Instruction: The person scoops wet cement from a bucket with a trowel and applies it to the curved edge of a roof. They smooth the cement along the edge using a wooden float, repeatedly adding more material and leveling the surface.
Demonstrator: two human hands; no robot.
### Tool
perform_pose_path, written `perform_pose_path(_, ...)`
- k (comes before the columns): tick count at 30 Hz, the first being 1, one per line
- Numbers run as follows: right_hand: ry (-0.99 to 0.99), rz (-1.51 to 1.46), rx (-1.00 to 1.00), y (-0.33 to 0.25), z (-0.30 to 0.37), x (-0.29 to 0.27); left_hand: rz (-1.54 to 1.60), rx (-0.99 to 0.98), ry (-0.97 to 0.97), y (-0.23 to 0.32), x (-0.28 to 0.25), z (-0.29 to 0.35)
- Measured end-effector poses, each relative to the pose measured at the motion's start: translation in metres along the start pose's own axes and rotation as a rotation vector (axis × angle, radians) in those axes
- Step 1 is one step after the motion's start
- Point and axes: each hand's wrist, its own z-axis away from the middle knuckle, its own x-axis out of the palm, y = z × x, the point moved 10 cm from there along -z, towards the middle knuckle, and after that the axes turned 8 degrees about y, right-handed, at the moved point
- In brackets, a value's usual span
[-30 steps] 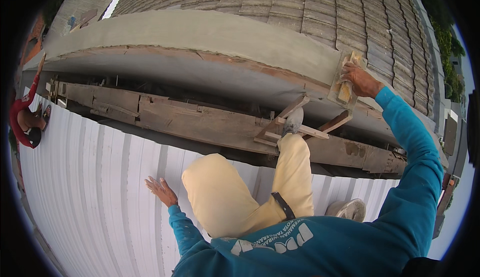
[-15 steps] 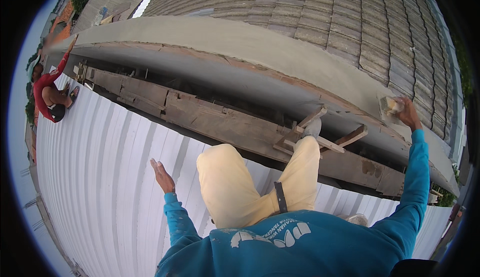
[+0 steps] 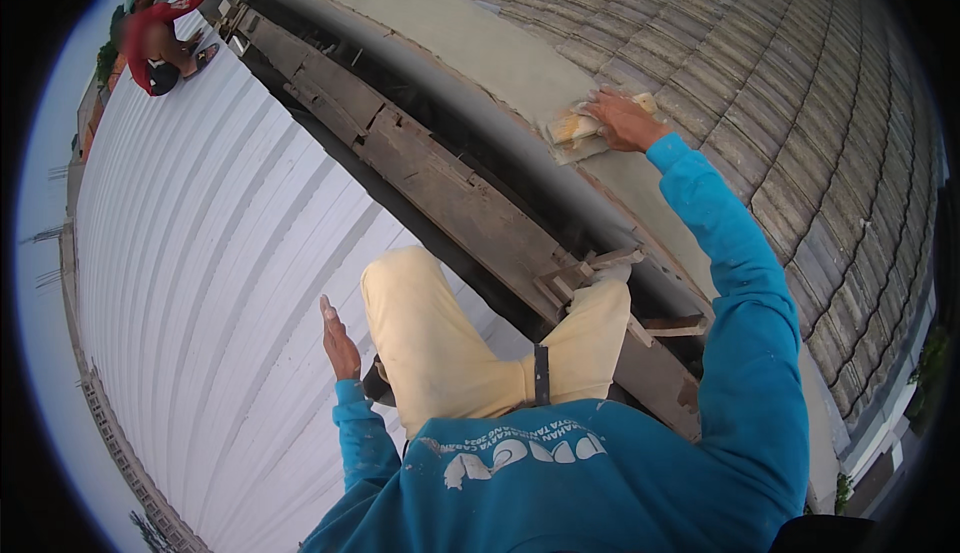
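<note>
My right hand (image 3: pixel 628 121) grips a pale, yellowish plastering float (image 3: pixel 572 131). The float's face rests on the grey mortar-coated ledge (image 3: pixel 475 41) that runs along the roof tiles. My fingers wrap over its back and hide part of it. Away to the left, my left hand (image 3: pixel 341 345) hovers above the white corrugated metal sheeting (image 3: pixel 230 213), fingers stretched out and nothing in them.
Beside the ledge, a dark gap runs along weathered boards (image 3: pixel 430 163). Short timber pieces (image 3: pixel 615 258) jut out near my foot. Grey roof tiles (image 3: pixel 760 83) lie beyond the ledge. A co-worker in red (image 3: pixel 150 38) crouches on the sheeting at the far left.
My view has turned. My right hand has swept the float along the ledge, from far right towards the middle, with the arm stretched farther forward. My left hand stays open.
</note>
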Motion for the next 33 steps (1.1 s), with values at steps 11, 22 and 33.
perform_pose_path(11, -0.420, 0.043, 0.042, 0.005, 0.269, 0.015, -0.012, -0.200, 0.185, -0.053, -0.049, 0.114)
perform_pose_path(22, -0.037, 0.156, -0.236, 0.001, 0.005, 0.016, -0.111, -0.175, 0.407, -0.044, -0.089, 0.150)
perform_pose_path(33, 0.132, 0.231, -0.260, -0.033, -0.288, -0.006, -0.200, -0.212, 0.534, -0.061, -0.140, 0.209)
